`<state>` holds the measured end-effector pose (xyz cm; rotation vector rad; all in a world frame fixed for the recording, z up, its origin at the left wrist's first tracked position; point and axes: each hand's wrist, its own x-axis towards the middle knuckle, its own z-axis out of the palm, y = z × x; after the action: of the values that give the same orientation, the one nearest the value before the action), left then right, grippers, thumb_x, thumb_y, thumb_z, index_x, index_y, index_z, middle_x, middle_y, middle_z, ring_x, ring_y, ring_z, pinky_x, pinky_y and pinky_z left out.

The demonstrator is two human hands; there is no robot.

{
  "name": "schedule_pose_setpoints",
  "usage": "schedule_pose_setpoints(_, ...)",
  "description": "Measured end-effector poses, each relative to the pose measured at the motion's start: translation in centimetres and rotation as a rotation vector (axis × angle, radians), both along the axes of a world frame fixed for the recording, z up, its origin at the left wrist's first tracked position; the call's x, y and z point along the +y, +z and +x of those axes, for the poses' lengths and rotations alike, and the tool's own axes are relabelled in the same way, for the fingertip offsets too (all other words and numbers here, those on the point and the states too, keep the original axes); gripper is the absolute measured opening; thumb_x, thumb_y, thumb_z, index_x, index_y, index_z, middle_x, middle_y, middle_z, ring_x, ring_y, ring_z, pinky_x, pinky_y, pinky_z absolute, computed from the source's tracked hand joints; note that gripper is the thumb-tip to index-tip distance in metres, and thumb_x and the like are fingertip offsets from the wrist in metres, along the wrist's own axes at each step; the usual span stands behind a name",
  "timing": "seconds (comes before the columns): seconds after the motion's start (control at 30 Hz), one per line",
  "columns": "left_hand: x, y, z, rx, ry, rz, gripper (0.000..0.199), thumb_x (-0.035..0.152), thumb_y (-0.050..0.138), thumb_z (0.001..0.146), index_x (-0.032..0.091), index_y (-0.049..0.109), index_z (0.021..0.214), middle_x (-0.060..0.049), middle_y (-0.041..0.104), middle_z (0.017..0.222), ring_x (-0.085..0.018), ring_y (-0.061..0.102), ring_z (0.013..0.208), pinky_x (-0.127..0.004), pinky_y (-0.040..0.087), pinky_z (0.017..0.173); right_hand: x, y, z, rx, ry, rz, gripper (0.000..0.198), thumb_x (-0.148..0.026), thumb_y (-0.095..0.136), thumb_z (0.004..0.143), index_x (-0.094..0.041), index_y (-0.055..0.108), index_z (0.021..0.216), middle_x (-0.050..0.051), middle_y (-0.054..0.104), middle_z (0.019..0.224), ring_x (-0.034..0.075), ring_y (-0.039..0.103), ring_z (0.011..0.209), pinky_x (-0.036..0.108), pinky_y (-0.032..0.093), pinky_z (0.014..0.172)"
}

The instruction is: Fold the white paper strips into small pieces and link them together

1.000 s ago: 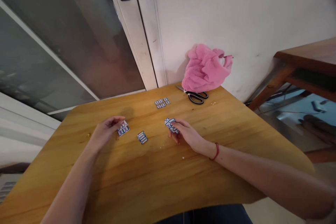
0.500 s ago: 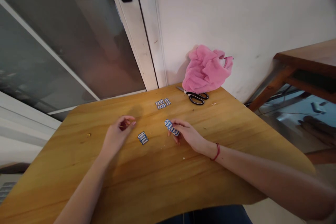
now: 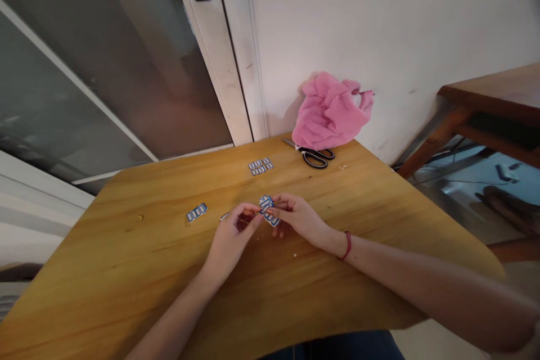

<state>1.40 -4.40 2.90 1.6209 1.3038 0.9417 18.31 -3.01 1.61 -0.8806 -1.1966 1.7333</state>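
Note:
Between the fingers of my right hand point(image 3: 295, 215) is a small stack of blue-and-white cards point(image 3: 270, 219), raised above the table. The cards are printed with white boxes in blue outline; what is written on them is too small to read. My left hand point(image 3: 241, 224) meets the stack from the left, thumb and finger pinching the edge of a card. One such card point(image 3: 196, 212) lies by itself to the left. Another pile point(image 3: 224, 216) is mostly hidden behind my left hand. Farther back lies a group of similar cards point(image 3: 260, 166), side by side.
Black-handled scissors point(image 3: 314, 157) lie at the back of the wooden table point(image 3: 126, 270), partly beneath a pink cloth point(image 3: 331, 112) against the wall. A sliding door point(image 3: 122, 62) borders the table's far left. A second wooden table point(image 3: 498, 87) stands at right.
My left hand has moved right to the cards in my right hand and now pinches there. A single card shows on the table where my left hand was.

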Motion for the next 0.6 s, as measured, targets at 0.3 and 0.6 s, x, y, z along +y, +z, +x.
schedule_pose_setpoints(0.3,-0.3,0.2,0.6,-0.025,-0.169,-0.027,0.009,0.027,0.053,0.079,0.021,0.056,0.085,0.000,0.064,0.078,-0.014,0.060,0.074,-0.028,0.045,0.072,-0.1,-0.4,0.1,-0.046,-0.005,0.055,0.036,-0.032,0.071,0.067,-0.016,0.050,0.090,0.001,0.061,0.077,0.009,0.059,0.050,0.017,0.046,0.036)
schedule_pose_setpoints(0.6,0.9,1.2,-1.9,0.073,-0.004,0.038,0.021,0.034,0.057,0.075,0.022,0.059,0.093,0.002,0.053,0.070,-0.012,0.052,0.063,-0.023,0.041,0.058,0.1,0.2,0.1,-0.127,-0.073,0.021,0.028,-0.041,0.061,0.075,-0.016,0.049,0.080,-0.005,0.052,0.064,0.001,0.038,0.036,0.013,0.024,0.029)
